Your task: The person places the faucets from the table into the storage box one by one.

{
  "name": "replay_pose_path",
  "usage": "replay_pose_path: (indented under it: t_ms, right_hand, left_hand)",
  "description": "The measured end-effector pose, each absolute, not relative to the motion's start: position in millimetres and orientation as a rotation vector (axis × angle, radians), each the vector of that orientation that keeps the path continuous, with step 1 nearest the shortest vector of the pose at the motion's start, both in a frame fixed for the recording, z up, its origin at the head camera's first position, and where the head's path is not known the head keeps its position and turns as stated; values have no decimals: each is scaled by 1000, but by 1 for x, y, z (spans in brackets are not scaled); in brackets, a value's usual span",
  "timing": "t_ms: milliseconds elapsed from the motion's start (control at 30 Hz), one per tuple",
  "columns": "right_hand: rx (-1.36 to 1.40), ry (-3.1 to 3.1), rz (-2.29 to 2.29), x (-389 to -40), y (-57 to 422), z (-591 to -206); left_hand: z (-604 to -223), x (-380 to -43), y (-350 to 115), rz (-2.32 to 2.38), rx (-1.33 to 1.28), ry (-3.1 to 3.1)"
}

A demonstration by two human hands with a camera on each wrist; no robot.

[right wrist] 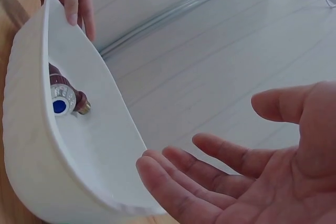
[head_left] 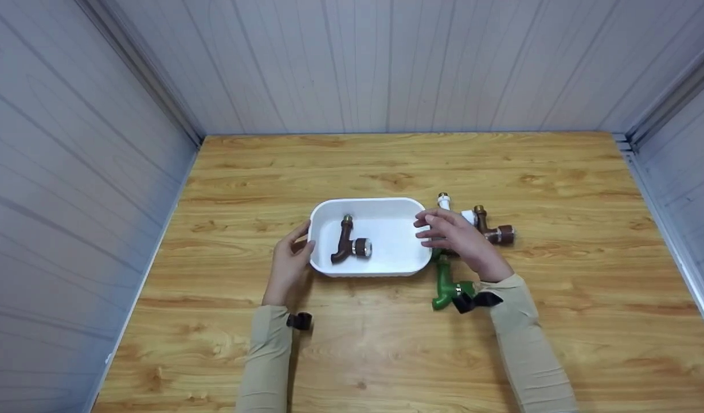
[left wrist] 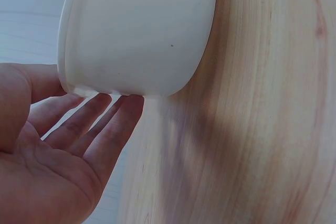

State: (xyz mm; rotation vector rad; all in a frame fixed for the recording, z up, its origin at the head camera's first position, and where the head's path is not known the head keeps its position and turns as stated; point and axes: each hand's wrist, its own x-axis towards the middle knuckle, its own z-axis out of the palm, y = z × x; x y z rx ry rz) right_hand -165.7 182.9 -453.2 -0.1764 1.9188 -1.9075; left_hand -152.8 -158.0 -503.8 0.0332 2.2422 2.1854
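Note:
A white plastic tub [head_left: 395, 241] sits on the wooden table, with a brown tap [head_left: 344, 244] lying inside towards its left end. My left hand [head_left: 287, 267] grips the tub's left end, thumb at the rim and fingertips against the outer wall, as the left wrist view also shows. At the opposite end, my right hand [head_left: 464, 241] hovers over the rim, its fingers spread and holding nothing. In the right wrist view, the brown tap's round knob [right wrist: 62, 99] shows a blue centre. A green tap [head_left: 444, 287] lies below my right hand, partly covered by the wrist strap.
Right of the tub lie more taps, a white one [head_left: 444, 201] and another brown one [head_left: 484, 223], partly behind the right hand. Pale panel walls [head_left: 363, 69] enclose the table [head_left: 352, 350] at the back and both sides.

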Motion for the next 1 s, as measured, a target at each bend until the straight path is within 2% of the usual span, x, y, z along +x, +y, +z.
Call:
replay_pose_path:
  t_ms: [767,1000]
  right_hand:
    - [-34,1978,-1927,-142,230,-473]
    - [-51,1981,-1904,-141,238,-479]
  left_hand:
    - [-501,-151,-160,2155,28,2284]
    - [-520,-159,-163,2163,-2,2294]
